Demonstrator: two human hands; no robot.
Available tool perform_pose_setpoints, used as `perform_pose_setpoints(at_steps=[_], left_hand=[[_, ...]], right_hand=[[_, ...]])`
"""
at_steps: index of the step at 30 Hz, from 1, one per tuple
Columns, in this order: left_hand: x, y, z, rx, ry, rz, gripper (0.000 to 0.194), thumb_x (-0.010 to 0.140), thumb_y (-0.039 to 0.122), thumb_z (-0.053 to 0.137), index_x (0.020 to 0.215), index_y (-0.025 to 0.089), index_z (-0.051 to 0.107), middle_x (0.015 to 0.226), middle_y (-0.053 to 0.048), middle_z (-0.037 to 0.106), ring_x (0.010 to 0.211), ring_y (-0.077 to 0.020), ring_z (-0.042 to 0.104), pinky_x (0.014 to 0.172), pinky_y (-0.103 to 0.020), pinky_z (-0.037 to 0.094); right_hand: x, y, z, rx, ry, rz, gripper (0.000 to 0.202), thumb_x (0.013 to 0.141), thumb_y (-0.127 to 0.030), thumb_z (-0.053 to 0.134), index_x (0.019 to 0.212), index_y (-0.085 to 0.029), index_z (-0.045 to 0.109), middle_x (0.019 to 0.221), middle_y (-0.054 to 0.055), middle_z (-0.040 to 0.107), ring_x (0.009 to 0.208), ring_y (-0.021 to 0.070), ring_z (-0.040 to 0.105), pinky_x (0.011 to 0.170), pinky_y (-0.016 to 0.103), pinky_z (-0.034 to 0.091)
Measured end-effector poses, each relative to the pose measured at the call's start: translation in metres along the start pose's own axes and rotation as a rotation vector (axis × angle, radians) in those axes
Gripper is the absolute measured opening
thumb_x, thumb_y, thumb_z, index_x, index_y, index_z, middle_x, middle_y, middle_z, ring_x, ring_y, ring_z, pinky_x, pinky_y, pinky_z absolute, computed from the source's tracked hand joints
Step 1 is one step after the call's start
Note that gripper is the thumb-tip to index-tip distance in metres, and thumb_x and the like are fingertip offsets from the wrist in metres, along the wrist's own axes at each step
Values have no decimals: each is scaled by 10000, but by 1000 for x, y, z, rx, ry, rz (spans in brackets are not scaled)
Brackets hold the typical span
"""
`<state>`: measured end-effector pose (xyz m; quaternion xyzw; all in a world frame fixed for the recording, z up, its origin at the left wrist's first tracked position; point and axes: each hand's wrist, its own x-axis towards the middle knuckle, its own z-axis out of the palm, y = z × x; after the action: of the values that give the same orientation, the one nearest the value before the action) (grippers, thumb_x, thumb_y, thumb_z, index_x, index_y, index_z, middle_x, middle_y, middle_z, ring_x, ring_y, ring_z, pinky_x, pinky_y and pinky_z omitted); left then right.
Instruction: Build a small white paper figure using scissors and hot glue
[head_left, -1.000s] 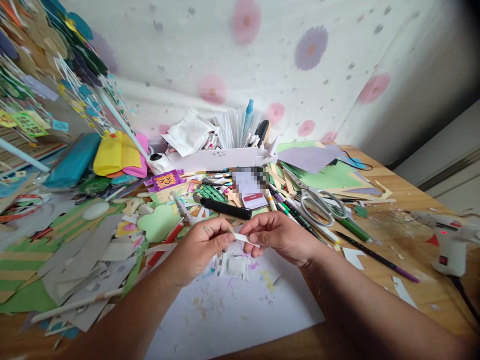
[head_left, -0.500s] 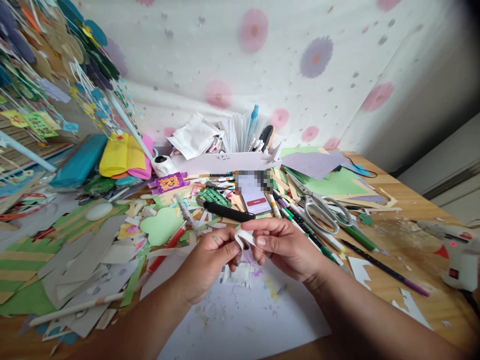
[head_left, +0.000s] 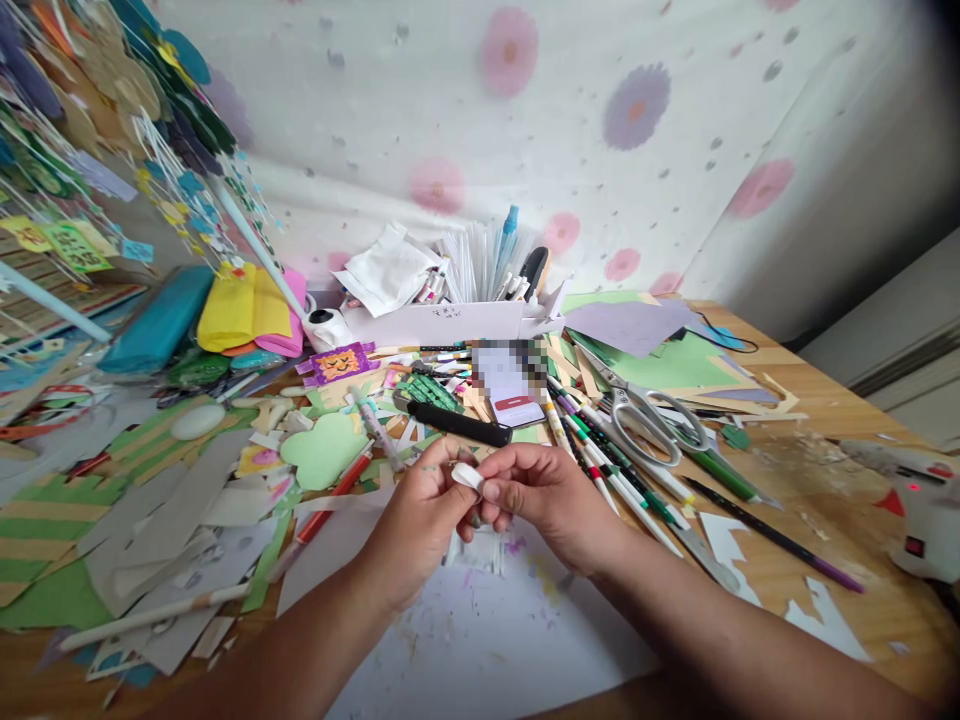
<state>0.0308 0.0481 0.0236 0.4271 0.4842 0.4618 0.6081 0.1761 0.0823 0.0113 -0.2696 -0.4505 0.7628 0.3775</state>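
Between my two hands is a small white strip (head_left: 468,476), which looks like paper, bent into a compact curl. My left hand (head_left: 429,510) pinches its left side with thumb and fingers. From the right, my right hand (head_left: 536,500) grips the other end between thumb and forefinger. Both hands hover over a large white sheet (head_left: 480,640) marked with purple and yellow smudges. A small clear packet (head_left: 477,552) lies on that sheet just below my fingers. The strip's lower part is hidden by my fingers.
A phone (head_left: 511,385) and a black-handled tool (head_left: 459,424) lie beyond my hands. Scissors (head_left: 649,425) and markers are to the right, near a glue gun (head_left: 926,510). Paper scraps (head_left: 172,500) cover the left side. A white box (head_left: 450,325) stands behind.
My right hand has moved left and slightly down, closer to my left hand. The white strip, earlier an open arch, now looks shorter and more tightly folded.
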Motion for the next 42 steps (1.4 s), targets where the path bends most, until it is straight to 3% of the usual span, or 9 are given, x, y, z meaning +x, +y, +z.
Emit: perform_pose_setpoints(at_steps=[4,8,11,14,19,26,30,37,42], left_hand=[[1,-1,-2,-34,-74,-27,127,820,262,602,754,193,518,624,19,596,591,-119,545,499,-203,399],[3,-2,-10,-31,-205,-27,129,842,232,563,767,157,637,784,-44,628,750,-164,578,691,-290,488],[4,-2,-14,-19,-215,-45,203,866,295,562,770,157,676,823,-63,634,789,-198,596,749,-355,511],[3,-2,-15,48,-221,-10,228,841,351,610,737,165,690,766,-50,644,739,-196,609,718,-336,497],[3,-2,-15,308,-144,-7,211,798,292,642,637,162,681,604,-46,675,602,-171,583,576,-278,402],[7,-2,-13,39,-47,18,164,799,282,651,723,156,724,740,-49,674,735,-194,616,747,-335,495],[8,-3,-12,52,85,78,201,776,305,691,648,150,683,653,-9,590,686,-165,560,690,-289,463],[6,-4,-11,-18,53,105,159,810,299,672,790,151,727,723,-23,634,714,-169,556,669,-277,432],[5,-6,-10,-98,61,85,163,820,287,671,743,149,711,696,-25,630,714,-160,552,690,-279,424]], right_hand=[[0,-1,1,-39,85,7,255,690,-343,803,705,-136,654,544,-18,639,487,78,561,505,195,447],[1,-6,-2,34,181,13,270,664,-347,802,697,-146,625,528,-24,628,456,79,548,479,195,439],[1,-8,-3,4,230,-1,275,655,-346,802,692,-149,613,525,-27,622,449,80,542,480,203,443],[1,-7,-2,-68,221,-30,274,681,-368,778,695,-154,607,532,-26,620,450,91,549,483,222,451],[0,-7,-1,-127,207,-50,284,690,-388,766,716,-157,603,552,-25,626,449,86,531,490,233,456],[-4,-13,0,-166,187,-26,278,691,-397,755,709,-166,600,520,-27,609,475,94,524,491,225,439],[-4,-9,2,-223,153,25,282,692,-395,754,675,-171,583,507,-30,599,452,90,500,477,223,428],[1,0,2,-244,145,65,322,703,-448,725,664,-178,555,495,-36,582,433,86,489,455,215,413],[1,0,3,-238,157,68,296,705,-421,717,663,-178,552,497,-36,583,436,87,493,450,212,412]])
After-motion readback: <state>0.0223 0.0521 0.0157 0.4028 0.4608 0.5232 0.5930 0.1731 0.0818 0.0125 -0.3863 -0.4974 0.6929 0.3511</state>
